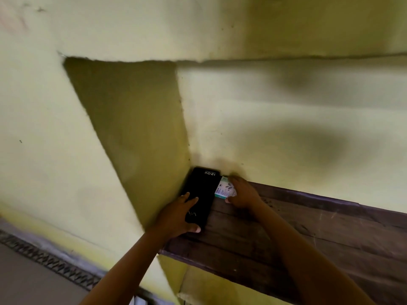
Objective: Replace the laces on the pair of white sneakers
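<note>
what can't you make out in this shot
- Sneakers and laces: none show anywhere in the head view.
- Small white packet: print too small to read; right hand covers its far end.
- Black box: left hand hides part of its lettering.
- Wooden shelf: cut off by the right edge.

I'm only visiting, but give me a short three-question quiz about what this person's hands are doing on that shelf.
1. True or false: the left hand rests on the black box.
2. What does the right hand hold?
A. a shoe
B. a small white packet
C. a key
3. What surface do the items lie on?

Key:
1. True
2. B
3. The dark wooden shelf against the yellow wall.
</note>
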Demonstrator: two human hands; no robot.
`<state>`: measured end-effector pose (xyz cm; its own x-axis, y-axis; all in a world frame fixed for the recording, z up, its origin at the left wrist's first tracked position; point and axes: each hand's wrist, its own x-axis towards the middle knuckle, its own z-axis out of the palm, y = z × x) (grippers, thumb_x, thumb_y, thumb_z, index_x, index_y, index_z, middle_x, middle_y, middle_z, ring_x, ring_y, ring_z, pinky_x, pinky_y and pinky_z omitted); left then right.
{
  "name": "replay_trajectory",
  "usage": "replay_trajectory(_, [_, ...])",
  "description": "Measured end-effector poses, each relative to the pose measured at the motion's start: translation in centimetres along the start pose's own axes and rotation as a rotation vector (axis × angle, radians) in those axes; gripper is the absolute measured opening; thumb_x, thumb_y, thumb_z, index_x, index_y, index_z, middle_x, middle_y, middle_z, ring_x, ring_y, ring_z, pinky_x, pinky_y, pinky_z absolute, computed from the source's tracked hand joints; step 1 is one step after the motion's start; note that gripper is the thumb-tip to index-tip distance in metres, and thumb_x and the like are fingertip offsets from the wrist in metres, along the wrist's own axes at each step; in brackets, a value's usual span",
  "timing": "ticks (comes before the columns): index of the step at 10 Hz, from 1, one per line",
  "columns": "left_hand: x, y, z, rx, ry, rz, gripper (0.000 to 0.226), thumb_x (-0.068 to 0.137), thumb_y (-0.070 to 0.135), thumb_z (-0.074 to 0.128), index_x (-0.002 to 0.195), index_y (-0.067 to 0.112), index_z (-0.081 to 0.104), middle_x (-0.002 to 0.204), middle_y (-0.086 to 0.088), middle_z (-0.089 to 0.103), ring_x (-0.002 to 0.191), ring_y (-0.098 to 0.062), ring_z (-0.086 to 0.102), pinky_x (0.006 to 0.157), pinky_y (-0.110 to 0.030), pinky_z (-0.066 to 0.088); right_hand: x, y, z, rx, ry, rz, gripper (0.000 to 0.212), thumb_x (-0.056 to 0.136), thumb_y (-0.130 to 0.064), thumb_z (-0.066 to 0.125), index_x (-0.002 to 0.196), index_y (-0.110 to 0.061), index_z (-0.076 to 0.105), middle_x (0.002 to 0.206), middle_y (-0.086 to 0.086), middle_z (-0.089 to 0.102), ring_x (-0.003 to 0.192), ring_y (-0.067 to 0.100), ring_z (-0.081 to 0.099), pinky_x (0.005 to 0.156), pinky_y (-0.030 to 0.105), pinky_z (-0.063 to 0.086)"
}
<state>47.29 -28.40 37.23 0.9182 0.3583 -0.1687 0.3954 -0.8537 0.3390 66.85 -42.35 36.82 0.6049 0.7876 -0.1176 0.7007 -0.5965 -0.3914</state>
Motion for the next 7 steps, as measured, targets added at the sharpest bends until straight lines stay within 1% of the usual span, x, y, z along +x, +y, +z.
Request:
replay_trajectory(2, [-0.3, 0.0, 0.1, -0.045, 0.017, -0.005, 0.096, 0.072, 0.047, 0.076, 0.149, 0.031, 0.021, 0.159, 0.002, 0.006, 0.145, -0.016, 0.015, 0.113, -0.030, 0.024, -0.3, 0.6, 0.6, -0.048, 0.045, -0.077, 0.078, 0.088, -0.033, 0.062, 0.148, -0.007, 0.020, 0.158, 0.009, 0.010, 0.144, 0.021, 0.012, 0.114, 0.026, 0.011])
replay_trajectory(3, [-0.5, 0.1, 0.2, -0.049, 0.025, -0.010, 0.096, 0.073, 0.046, 0.076, 0.149, 0.031, 0.020, 0.159, 0.002, 0.005, 0.145, -0.016, 0.013, 0.114, -0.031, 0.023, -0.6, 0.6, 0.9, -0.089, 0.081, -0.109, 0.065, 0.093, -0.029, 0.054, 0.147, -0.008, 0.024, 0.157, 0.008, 0.016, 0.142, 0.023, 0.020, 0.113, 0.026, 0.014])
replay_trajectory(4, [-0.9, 0.4, 0.4, -0.060, 0.043, -0.020, 0.095, 0.074, 0.045, 0.075, 0.149, 0.030, 0.018, 0.159, 0.001, 0.004, 0.146, -0.016, 0.010, 0.115, -0.032, 0.021, -1.0, 0.3, 1.4, -0.078, 0.109, -0.106, 0.062, 0.096, -0.027, 0.049, 0.148, -0.007, 0.021, 0.156, 0.008, 0.018, 0.142, 0.022, 0.021, 0.114, 0.027, 0.012])
replay_trajectory(5, [-1.6, 0.7, 0.7, -0.092, 0.036, -0.011, 0.098, 0.071, 0.048, 0.076, 0.149, 0.028, 0.019, 0.159, 0.001, 0.010, 0.146, -0.017, 0.012, 0.116, -0.032, 0.019, -1.8, 0.1, 2.0, -0.064, 0.145, -0.096, 0.062, 0.098, -0.031, 0.046, 0.149, -0.009, 0.019, 0.156, 0.009, 0.019, 0.143, 0.022, 0.019, 0.115, 0.027, 0.008])
replay_trajectory(6, [-2.7, 1.2, 0.8, -0.200, 0.119, -0.001, 0.104, 0.058, 0.072, 0.054, 0.147, 0.024, 0.028, 0.155, 0.002, 0.023, 0.144, -0.016, 0.019, 0.116, -0.029, 0.020, -3.1, -0.6, 2.2, -0.016, 0.187, -0.075, 0.061, 0.096, -0.033, 0.047, 0.148, -0.012, 0.023, 0.153, 0.011, 0.027, 0.140, 0.024, 0.025, 0.115, 0.031, 0.011])
replay_trajectory(7, [-3.2, 1.8, 0.4, -0.180, 0.251, 0.006, 0.093, 0.066, 0.067, 0.042, 0.146, 0.021, 0.032, 0.153, 0.001, 0.029, 0.142, -0.015, 0.026, 0.112, -0.025, 0.022, -4.5, -1.7, 2.3, 0.030, 0.286, -0.071, 0.060, 0.095, -0.031, 0.050, 0.148, -0.014, 0.025, 0.152, 0.008, 0.030, 0.141, 0.023, 0.023, 0.118, 0.034, 0.008])
